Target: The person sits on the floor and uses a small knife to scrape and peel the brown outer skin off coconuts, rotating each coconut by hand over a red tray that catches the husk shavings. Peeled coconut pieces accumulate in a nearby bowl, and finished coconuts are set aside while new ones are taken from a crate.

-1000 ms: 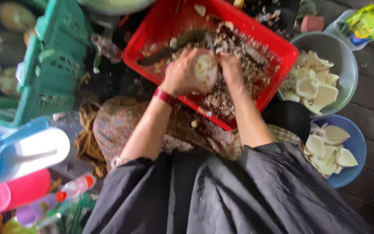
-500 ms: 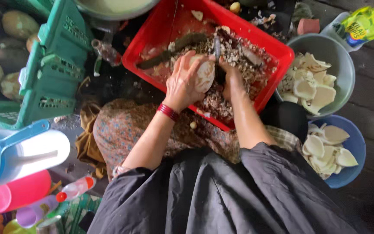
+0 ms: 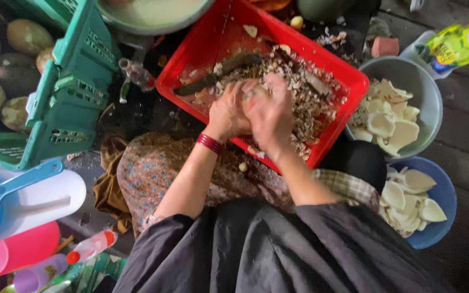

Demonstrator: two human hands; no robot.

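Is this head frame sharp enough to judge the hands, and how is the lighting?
Head view: both hands, left hand and right hand, are motion-blurred over the red tray, so what they hold is unclear. Light is soft and dim, without glare; the white pieces in the grey bowl stay readable. The upper left corner is dark.

Both bare forearms reach forward. The left hand (image 3: pixel 228 112) and the right hand (image 3: pixel 271 111) press together, fingers curled, the right one blurred.
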